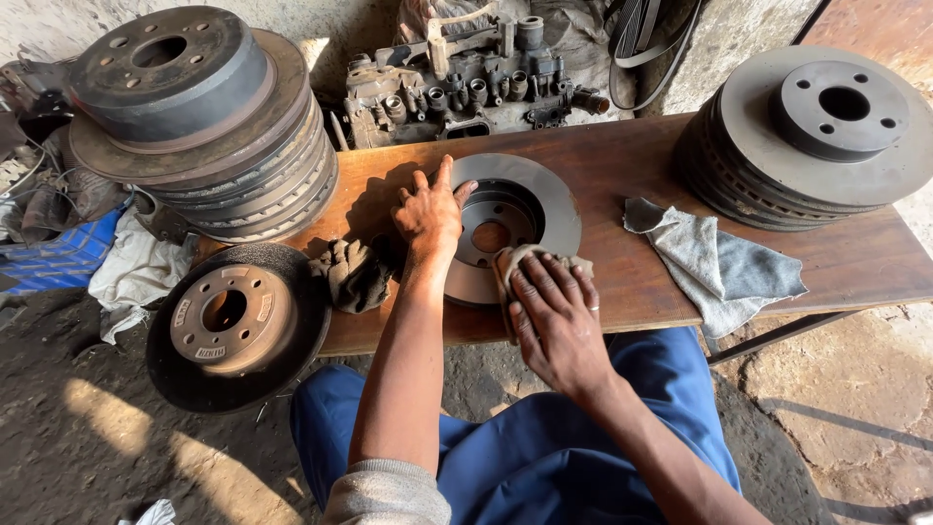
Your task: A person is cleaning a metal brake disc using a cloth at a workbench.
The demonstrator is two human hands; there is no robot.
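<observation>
Wooden and reddish-brown, the long plank desk [632,282] carries most of the metal here, its surface scuffed and dull. At its left end leans a tall stack of grey ribbed brake discs topped by a drum-shaped rotor [204,126]; at the right end sits a shorter stack of dark vented discs [807,146] with a raised hub. Behind, against the wall, lies a grimy cast-metal engine part [466,83] (all ports and tubes). A rusty black-rimmed brake disc [233,326] rests against the desk's left front edge. Flat on the desk's middle is the smooth grey steel brake disc [525,209], recessed hub facing up. The left hand [428,209] lies spread on its left rim, fingers splayed wide, holding nothing. The right hand [554,306] presses a small tan cloth pad [515,261] flat onto the disc's near rim. A crumpled grey-blue rag [719,267] lies to the right, a dark knitted glove [355,277] to the left.
</observation>
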